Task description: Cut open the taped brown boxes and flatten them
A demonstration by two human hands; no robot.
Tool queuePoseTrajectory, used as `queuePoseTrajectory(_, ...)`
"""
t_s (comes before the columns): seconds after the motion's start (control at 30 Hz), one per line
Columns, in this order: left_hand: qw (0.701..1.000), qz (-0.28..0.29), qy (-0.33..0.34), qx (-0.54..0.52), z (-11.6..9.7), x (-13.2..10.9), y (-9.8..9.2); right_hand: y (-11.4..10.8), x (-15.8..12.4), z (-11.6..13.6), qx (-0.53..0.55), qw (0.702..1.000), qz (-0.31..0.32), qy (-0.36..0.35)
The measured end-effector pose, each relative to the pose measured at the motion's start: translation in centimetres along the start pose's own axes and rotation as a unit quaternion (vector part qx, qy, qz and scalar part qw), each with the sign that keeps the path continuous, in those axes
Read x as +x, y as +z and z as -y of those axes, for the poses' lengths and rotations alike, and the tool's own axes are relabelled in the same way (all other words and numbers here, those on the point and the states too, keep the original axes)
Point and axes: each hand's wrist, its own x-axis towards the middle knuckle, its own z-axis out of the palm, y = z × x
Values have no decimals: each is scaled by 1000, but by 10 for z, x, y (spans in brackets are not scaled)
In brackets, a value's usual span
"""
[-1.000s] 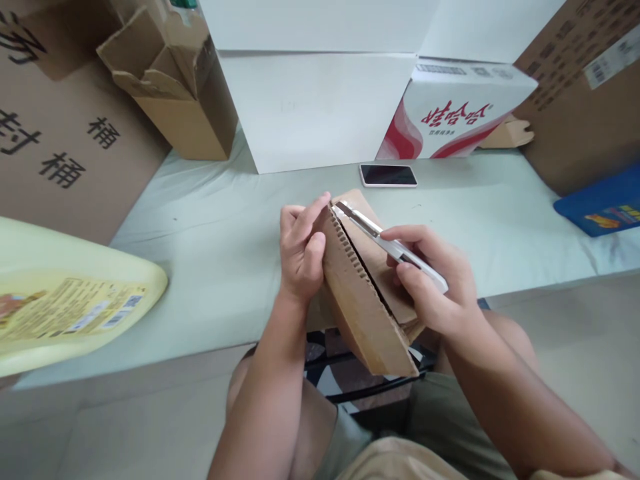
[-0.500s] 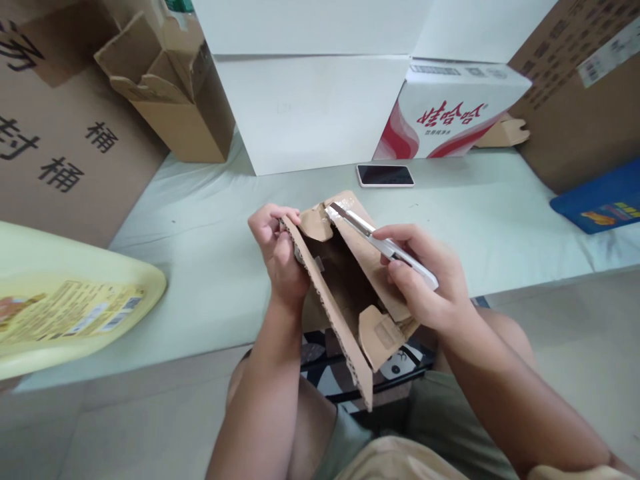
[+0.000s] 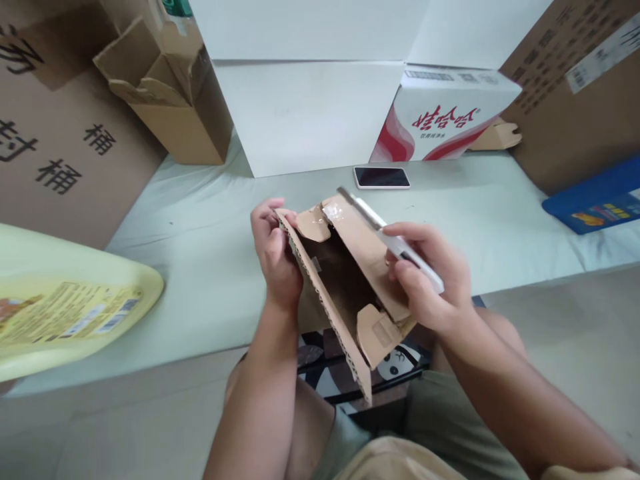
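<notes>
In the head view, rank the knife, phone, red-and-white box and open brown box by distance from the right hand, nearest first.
1. Knife: held in the right hand.
2. Phone: on the table, just beyond.
3. Red-and-white box: behind the phone.
4. Open brown box: far back left.

Bare forearms (image 3: 260, 400), bare knees (image 3: 310, 407), olive-green shorts (image 3: 445, 413).

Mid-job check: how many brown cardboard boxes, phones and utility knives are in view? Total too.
Brown cardboard boxes: 4, including the small box in the left hand
Phone: 1
Utility knife, in the right hand: 1
Total: 6
</notes>
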Motion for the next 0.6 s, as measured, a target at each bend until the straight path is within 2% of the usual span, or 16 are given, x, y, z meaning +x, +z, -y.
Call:
queuePoseTrajectory(0.1,999,-11,-15,30,-6,0,0,-15,-9,-19,-7,994,-108,-20)
queuePoseTrajectory(0.17,999,-6,-19,42,-9,0,0,-26,-19,-41,-56,988,-145,9)
queuePoseTrajectory(0.23,999,-1,-14,41,-10,0,0,-33,-33,-65,-144,980,-112,73)
queuePoseTrajectory(0.37,1000,1,-2,-4,-9,2,5,-30,-63,-106,-298,939,24,172)
queuePoseTrajectory(0.5,998,-6,-32,-49,-8,3,10,-17,-82,-123,-303,921,97,226)
queuePoseTrajectory(0.6,995,-25,-39,-86,-8,2,12,-14,-86,-125,-289,927,96,218)
